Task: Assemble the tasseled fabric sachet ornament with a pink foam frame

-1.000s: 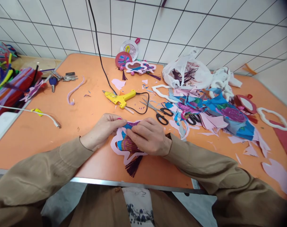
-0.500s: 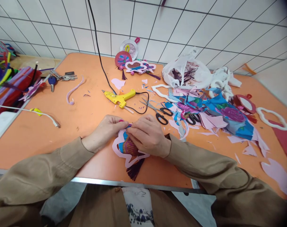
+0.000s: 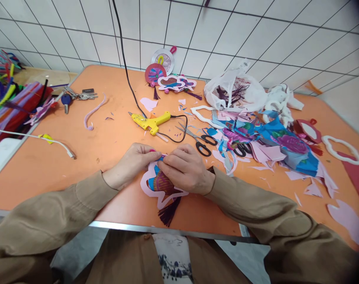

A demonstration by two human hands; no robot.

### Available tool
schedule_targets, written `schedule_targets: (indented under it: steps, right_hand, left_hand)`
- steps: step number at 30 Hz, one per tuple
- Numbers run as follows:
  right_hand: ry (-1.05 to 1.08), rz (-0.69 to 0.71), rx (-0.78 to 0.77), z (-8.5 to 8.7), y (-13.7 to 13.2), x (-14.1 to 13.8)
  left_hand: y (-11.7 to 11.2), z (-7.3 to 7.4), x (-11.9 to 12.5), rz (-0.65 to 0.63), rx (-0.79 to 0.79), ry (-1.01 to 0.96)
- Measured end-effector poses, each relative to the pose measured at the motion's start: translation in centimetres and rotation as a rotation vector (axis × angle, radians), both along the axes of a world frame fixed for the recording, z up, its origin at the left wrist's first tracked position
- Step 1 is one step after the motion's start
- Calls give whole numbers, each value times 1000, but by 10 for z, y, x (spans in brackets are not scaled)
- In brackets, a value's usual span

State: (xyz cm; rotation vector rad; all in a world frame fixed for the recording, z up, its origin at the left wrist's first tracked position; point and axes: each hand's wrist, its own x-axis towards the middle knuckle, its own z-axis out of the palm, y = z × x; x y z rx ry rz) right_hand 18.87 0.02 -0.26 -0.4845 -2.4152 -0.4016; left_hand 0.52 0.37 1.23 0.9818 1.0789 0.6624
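Note:
Both of my hands pinch the upper edge of a tasselled paper ornament (image 3: 160, 183) close to the table's front edge. It has a wavy pink border around a blue and purple patterned middle, and a dark purple tassel (image 3: 169, 213) hangs from its lower end. My left hand (image 3: 134, 163) grips the top left, where a bit of bright pink shows at the fingertips. My right hand (image 3: 186, 167) is closed on the top right and covers much of that side. What exactly lies between the fingertips is hidden.
Beyond my hands lie a yellow glue gun (image 3: 151, 122) with its cord and black-handled scissors (image 3: 201, 142). Paper and fabric scraps (image 3: 294, 142) and a white plastic bag (image 3: 235, 92) spread over the right. Finished-looking ornaments (image 3: 155, 75) lean at the wall; keys (image 3: 66, 100) lie left.
The hands and the ornament have stayed almost in place, still pinched together at its top. The camera view has shifted very slightly.

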Motion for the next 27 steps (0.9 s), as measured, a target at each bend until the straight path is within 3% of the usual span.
schedule_targets:
  steps: [7, 12, 19, 27]
  right_hand:
    - [71, 12, -6, -2, 1, -2]
    - [278, -6, -224, -2, 4, -2]
    - [381, -44, -479, 3, 3, -1]
    - [434, -81, -607, 8, 4, -1]
  left_hand:
    - [0, 0, 0, 0, -6, -7]
    - [2, 4, -3, -7, -8, -45]
    - [3, 3, -7, -49, 9, -111]
    - [1, 2, -9, -109, 63, -149]
